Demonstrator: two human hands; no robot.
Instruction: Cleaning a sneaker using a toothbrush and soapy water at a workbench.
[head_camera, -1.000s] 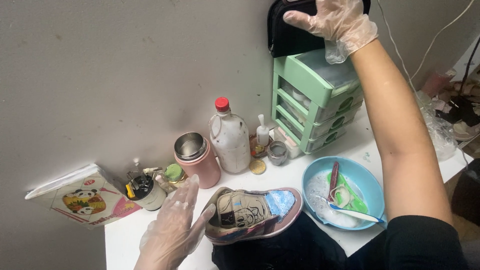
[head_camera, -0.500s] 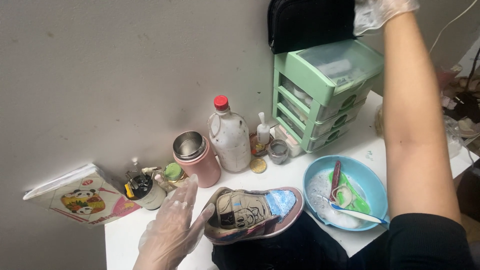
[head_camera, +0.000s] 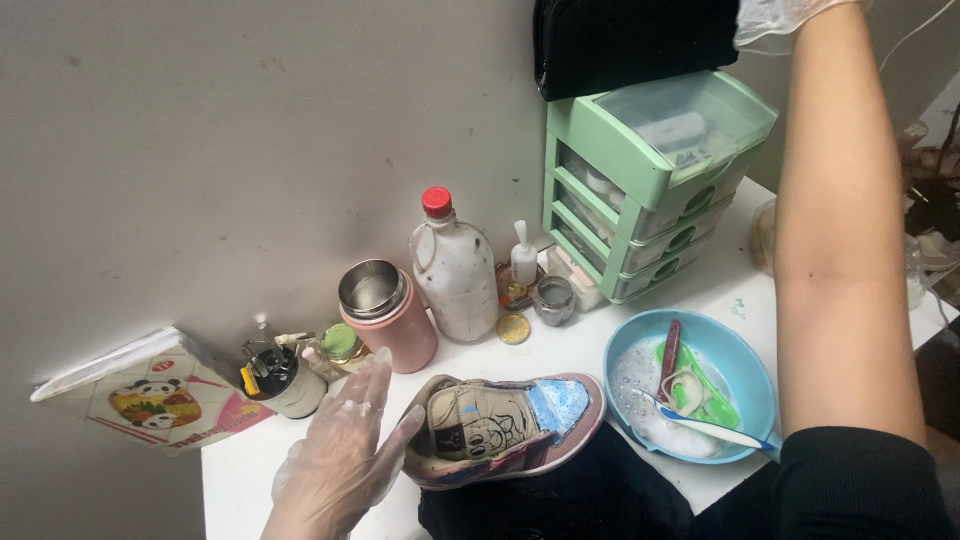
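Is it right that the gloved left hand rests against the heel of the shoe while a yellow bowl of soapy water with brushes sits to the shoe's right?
Not quite: the bowl is blue, not yellow, as the head view shows. The rest holds: the gloved left hand rests against the heel of the shoe, and the soapy bowl with brushes sits to the shoe's right.

White table (head_camera: 560, 352); bottle (head_camera: 456, 270), flask (head_camera: 387, 316), basin (head_camera: 692, 398).

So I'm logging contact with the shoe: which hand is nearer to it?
Left. The left hand rests against the heel end of the shoe; the right hand is raised far above, by the black bag on the green drawer unit.
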